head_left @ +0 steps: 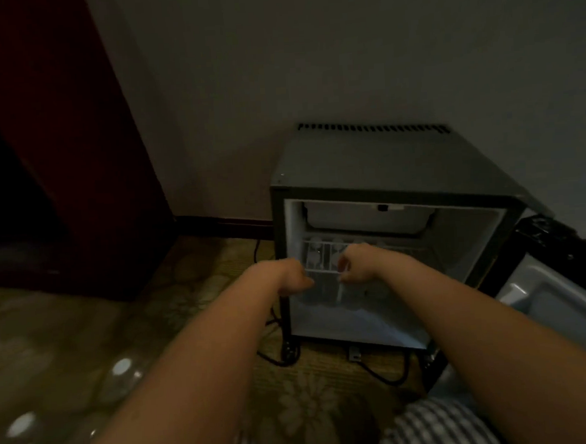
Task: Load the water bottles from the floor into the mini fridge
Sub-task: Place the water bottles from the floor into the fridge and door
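Observation:
The mini fridge stands open against the wall. Several water bottles stand at the left of its wire shelf, dim and blurred. My left hand and my right hand are both at the shelf's front bar, fingers curled round it, a hand's width apart. Below the shelf something pale and translucent shows; I cannot tell what it is. On the floor at the lower left lie more water bottles, blurred, with another white cap nearer the edge.
The fridge door hangs open to the right. A black power cable trails over the patterned carpet under the fridge. A dark red cabinet stands at the left. My striped clothing is at the bottom.

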`<state>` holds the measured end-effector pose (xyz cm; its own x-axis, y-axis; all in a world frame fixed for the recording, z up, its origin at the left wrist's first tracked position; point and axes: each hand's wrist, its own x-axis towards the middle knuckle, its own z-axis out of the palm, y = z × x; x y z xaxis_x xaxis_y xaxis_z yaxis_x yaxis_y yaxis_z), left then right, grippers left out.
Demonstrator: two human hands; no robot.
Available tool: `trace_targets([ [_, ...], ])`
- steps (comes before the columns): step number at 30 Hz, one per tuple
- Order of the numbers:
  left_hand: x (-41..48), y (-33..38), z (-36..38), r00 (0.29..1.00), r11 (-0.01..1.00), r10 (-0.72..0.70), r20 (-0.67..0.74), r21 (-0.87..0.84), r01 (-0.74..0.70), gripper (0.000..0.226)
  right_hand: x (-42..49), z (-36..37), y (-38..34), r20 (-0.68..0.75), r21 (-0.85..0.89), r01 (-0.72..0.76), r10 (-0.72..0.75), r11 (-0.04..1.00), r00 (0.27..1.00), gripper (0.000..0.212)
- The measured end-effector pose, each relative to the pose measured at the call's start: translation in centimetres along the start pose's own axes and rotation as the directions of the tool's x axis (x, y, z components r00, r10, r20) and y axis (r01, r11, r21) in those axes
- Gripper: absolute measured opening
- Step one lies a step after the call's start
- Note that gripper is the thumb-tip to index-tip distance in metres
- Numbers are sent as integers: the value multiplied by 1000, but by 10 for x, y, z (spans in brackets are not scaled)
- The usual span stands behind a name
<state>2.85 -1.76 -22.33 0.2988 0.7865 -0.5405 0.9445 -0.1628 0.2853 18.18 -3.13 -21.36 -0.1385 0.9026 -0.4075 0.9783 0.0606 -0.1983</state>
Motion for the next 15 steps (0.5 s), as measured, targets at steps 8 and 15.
trace_targets([
  [8,-123,-84,-32,968,989,-142,-205,-3,145,47,-51,-33,-126,-83,-41,218,-221,975,972,32],
  [15,-231,-188,1,912,935,-335,-238,-206,289,44,-94,15,-242,-30,-11,396,-396,918,918,30],
])
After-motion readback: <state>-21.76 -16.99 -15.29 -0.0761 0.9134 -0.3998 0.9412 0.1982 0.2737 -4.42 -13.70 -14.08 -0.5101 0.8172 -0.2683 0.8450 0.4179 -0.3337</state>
